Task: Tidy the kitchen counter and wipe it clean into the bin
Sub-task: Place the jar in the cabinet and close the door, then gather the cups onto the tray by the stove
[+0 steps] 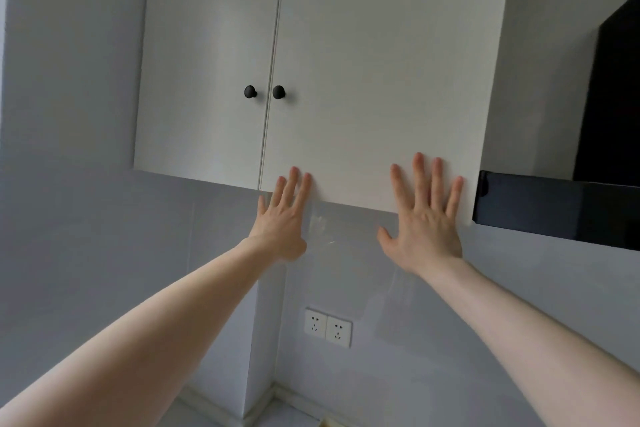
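Left hand point(282, 218), right hand point(427, 215) raised, fingers spread wide, empty, before smooth white cabinet point(346, 62); round black knobs point(278, 92).

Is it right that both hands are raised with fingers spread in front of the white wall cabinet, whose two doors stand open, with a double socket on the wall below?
Not quite. The head view shows the two doors of the white wall cabinet shut, their black knobs side by side. The rest holds: the left hand and right hand are raised with fingers spread, and the double socket is on the wall below.
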The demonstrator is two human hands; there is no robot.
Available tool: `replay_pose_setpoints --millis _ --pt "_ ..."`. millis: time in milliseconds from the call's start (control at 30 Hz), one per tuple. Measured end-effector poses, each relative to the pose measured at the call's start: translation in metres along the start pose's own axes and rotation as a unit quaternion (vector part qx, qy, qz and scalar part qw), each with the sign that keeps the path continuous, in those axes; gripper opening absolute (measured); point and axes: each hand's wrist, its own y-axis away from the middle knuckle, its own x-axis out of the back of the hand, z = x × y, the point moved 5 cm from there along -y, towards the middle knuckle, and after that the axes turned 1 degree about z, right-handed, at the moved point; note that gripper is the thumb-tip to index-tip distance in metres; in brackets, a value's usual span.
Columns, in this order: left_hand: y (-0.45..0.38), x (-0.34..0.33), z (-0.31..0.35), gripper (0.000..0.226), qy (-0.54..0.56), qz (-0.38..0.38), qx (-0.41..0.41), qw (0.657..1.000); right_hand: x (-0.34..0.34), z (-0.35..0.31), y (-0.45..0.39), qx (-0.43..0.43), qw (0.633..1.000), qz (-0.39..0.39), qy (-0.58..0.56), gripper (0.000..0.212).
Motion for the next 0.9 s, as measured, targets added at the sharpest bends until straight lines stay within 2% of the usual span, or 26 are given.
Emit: replay_pose_setpoints --millis 167,233,300,433,533,667,800,900 --pt "0.049 0.004 -0.003 0.111 -0.052 -0.080 -0.003 0.995 0.010 -0.001 0.007 0.004 0.997 -0.067 -0.029 0.107" --pt "0.089 0.000 0.001 0.112 -0.022 -0.061 -0.007 0.998 0.012 -0.012 0.025 0.030 0.991 -0.119 -0.052 0.101" --pt "0.140 -0.004 0.009 0.113 0.031 -0.031 -0.006 0.999 0.013 -0.033 0.061 0.052 0.969 -0.178 -0.163 0.092" --pt "0.272 -0.011 0.020 0.104 0.026 -0.044 -0.009 0.999 0.030 -0.067 0.169 0.059 0.876 -0.240 -0.413 0.069" --pt "0.376 -0.014 0.012 0.090 0.019 -0.076 0.039 0.996 0.050 -0.081 0.248 0.032 0.766 -0.325 -0.554 0.057" --pt "0.509 -0.011 0.000 0.076 0.063 -0.103 0.188 0.975 0.072 -0.101 0.344 0.009 0.659 -0.410 -0.630 0.053" --pt "0.620 0.008 0.020 0.069 0.089 -0.089 0.316 0.940 0.105 -0.131 0.432 -0.020 0.590 -0.474 -0.653 0.048" --pt "0.680 0.027 0.036 0.067 0.092 -0.099 0.398 0.908 0.134 -0.159 0.484 0.031 0.539 -0.527 -0.657 0.053"
